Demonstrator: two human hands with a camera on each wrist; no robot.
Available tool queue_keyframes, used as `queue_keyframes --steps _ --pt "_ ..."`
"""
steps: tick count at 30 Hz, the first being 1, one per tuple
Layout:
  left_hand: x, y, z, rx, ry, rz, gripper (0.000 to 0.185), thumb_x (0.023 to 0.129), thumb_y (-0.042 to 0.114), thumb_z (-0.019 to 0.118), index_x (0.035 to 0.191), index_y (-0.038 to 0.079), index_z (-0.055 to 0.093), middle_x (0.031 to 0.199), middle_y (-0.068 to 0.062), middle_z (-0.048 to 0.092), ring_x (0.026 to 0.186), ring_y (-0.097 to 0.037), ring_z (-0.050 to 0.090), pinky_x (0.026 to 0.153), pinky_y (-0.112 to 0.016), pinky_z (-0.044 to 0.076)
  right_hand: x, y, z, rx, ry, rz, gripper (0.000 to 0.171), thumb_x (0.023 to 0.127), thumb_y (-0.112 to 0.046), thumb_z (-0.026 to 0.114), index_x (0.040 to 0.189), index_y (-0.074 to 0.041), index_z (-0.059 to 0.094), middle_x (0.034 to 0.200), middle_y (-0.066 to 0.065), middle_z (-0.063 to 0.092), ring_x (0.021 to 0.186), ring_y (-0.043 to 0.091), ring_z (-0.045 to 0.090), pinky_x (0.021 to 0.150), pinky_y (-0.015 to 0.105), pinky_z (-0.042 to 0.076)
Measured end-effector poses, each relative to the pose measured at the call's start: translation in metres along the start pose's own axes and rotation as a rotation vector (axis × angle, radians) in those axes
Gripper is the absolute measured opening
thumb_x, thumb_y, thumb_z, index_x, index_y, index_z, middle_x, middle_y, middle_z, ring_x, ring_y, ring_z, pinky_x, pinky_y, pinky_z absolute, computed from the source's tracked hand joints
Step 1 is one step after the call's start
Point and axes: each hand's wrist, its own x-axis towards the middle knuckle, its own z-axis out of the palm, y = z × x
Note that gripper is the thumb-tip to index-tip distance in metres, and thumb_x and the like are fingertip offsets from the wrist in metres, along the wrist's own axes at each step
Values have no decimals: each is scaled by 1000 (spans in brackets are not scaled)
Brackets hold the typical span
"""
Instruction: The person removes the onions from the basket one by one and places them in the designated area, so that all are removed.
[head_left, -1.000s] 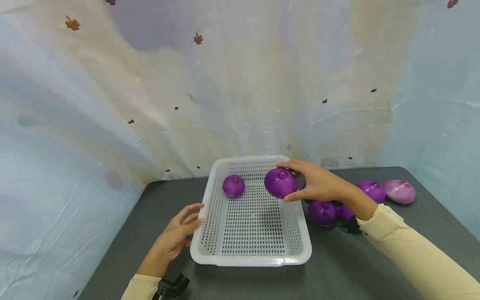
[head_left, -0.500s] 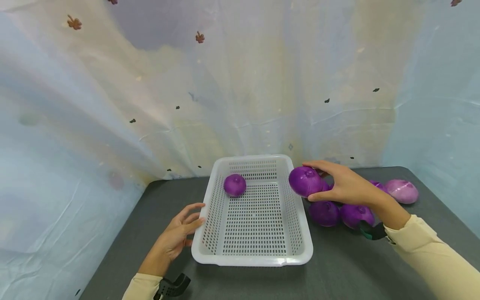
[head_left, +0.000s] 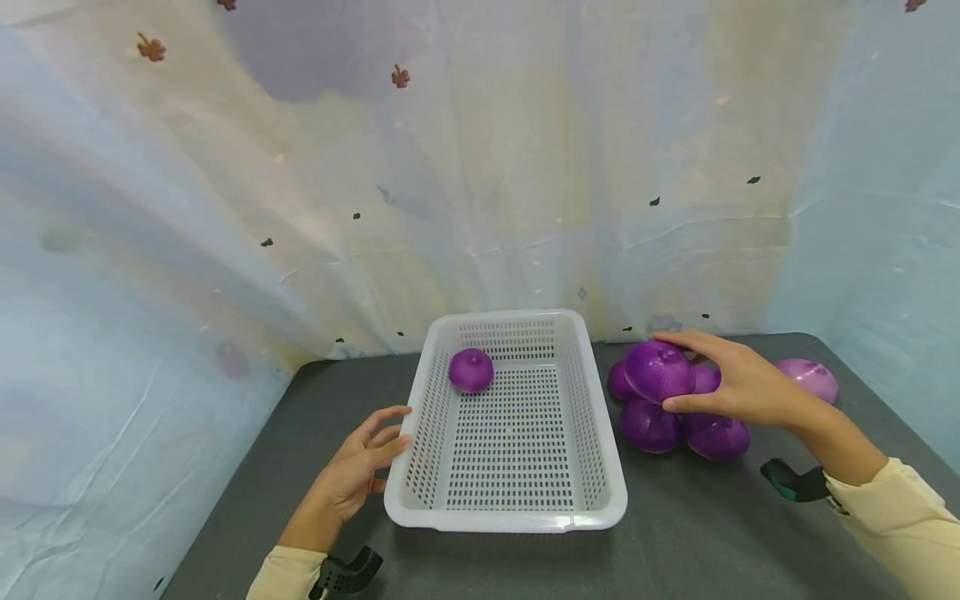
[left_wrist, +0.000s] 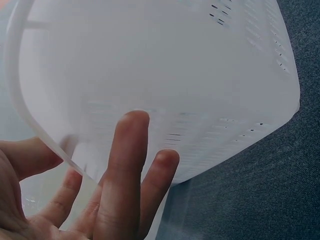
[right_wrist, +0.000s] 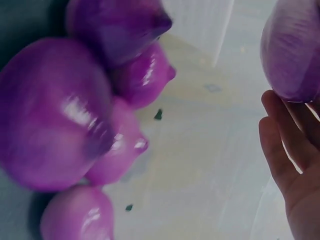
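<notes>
My right hand [head_left: 664,372] grips a purple onion [head_left: 654,367], thumb below and fingers over its top, just above a pile of several purple onions [head_left: 708,435] on the table to the right of the white perforated basket [head_left: 592,492]. In the right wrist view the held onion [right_wrist: 295,47] sits at my fingers [right_wrist: 280,145], with the pile [right_wrist: 55,120] beyond. One purple onion [head_left: 471,370] lies in the basket's far left corner. My left hand [head_left: 377,435] rests with spread, straight fingers [left_wrist: 125,165] against the basket's left wall [left_wrist: 165,75].
A paler purple onion [head_left: 810,377] lies at the far right of the dark grey table [head_left: 697,533]. A wrinkled cloth backdrop [head_left: 480,183] closes in the table at the back and both sides. Black wrist mounts show near both sleeves.
My right hand has carried the onion rightward, from over the basket's right side to above the pile beside it. The left hand and basket have stayed put.
</notes>
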Motion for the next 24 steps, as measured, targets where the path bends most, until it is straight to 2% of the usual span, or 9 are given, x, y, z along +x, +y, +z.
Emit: queue_keyframes --steps 7,9,11,14,17,18,21,23,24 --pt "0 0 0 1 7 -2 64 94 21 70 149 17 37 129 0 62 100 -17 70 74 -43 61 -19 18 -6 -53 38 9 83 79 -39 84 150 -29 43 143 6 53 109 -8 48 82 37 54" --pt "0 0 0 0 5 0 65 94 20 70 149 17 36 129 -1 62 100 -17 70 74 -44 61 -24 23 -7 -47 34 25 82 79 -37 84 150 -29 42 143 6 53 108 -14 44 80 34 54" --pt "0 0 0 0 6 4 65 94 20 70 149 17 36 129 -1 62 100 -17 70 74 -44 61 -29 28 -9 -48 30 45 83 79 -36 84 150 -29 43 144 7 52 108 -15 43 79 31 54" --pt "1 -1 0 2 15 8 64 94 20 70 149 17 37 127 0 63 100 -17 71 74 -43 61 -37 35 -12 -72 26 69 83 79 -36 84 150 -28 42 145 9 51 109 -4 51 75 30 54" --pt "1 -1 0 4 27 4 62 93 20 71 147 18 40 126 1 63 100 -17 71 74 -43 60 -44 43 -16 -100 28 85 84 79 -36 84 151 -25 42 145 12 51 108 6 57 76 39 56" --pt "1 -1 0 2 29 2 60 93 20 71 146 19 41 126 1 63 100 -17 71 74 -43 61 -46 45 -17 -101 30 89 85 79 -36 85 151 -23 42 145 13 51 107 5 57 78 44 57" --pt "1 -2 0 10 26 -5 57 94 23 70 145 20 45 128 -1 62 101 -19 70 74 -45 60 -53 53 -19 -111 36 103 87 78 -36 86 151 -20 42 142 14 52 104 -11 49 81 52 56" --pt "1 -2 0 22 11 -8 57 95 25 69 146 20 45 131 -3 60 104 -20 69 75 -45 60 -58 58 -20 -119 46 110 87 76 -35 87 150 -18 43 139 13 53 101 -21 41 82 45 57" --pt "1 -2 1 24 9 -10 56 95 26 69 146 21 46 133 -4 59 104 -21 69 75 -46 60 -60 61 -20 -132 52 113 87 76 -36 87 149 -17 44 138 12 53 99 -23 38 80 38 57"
